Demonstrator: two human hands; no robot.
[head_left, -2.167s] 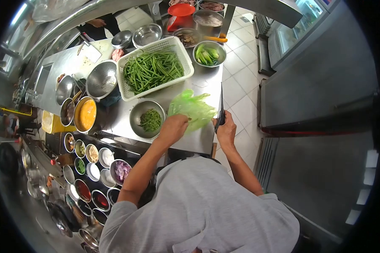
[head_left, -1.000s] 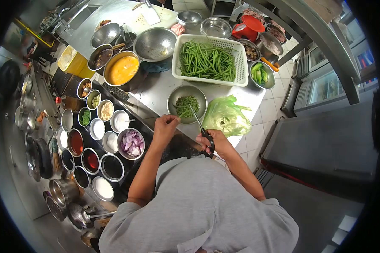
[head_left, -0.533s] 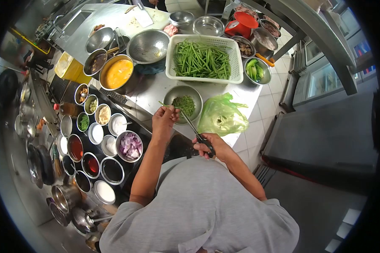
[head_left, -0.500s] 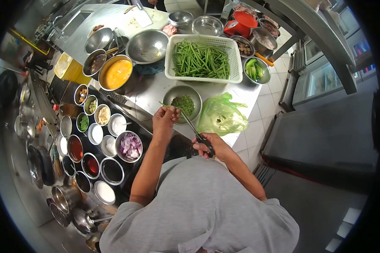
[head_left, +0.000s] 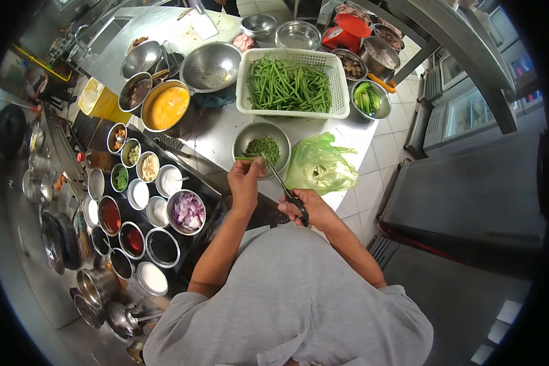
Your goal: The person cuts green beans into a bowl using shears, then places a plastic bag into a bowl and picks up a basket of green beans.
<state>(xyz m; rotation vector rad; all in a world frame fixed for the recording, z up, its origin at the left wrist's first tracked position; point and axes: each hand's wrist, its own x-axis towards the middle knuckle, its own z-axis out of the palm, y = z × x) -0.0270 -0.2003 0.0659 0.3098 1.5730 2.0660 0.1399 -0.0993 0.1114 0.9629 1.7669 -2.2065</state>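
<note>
My left hand (head_left: 244,183) pinches a thin green stalk (head_left: 244,158) over the near rim of a metal bowl (head_left: 238,143). Small chopped green pieces (head_left: 263,149) lie inside that bowl. In my right hand (head_left: 308,208) are black-handled scissors (head_left: 279,179), their blades pointing up and left to the fingertips of my left hand. Just right of the bowl sits a crumpled green plastic bag (head_left: 321,163). Behind the bowl, a white basket (head_left: 243,91) holds many long green beans (head_left: 290,85).
On the left stand several small pots, among them one of chopped onion (head_left: 188,211), and a larger pot of orange liquid (head_left: 168,107). A colander (head_left: 211,66), a bowl of green vegetables (head_left: 367,99) and a red scale (head_left: 346,33) are farther back. A person is partly visible far left.
My left hand has moved slightly down and to the right, nearer the scissors' tips. The stalk now lies lower, across the bowl's near rim.
</note>
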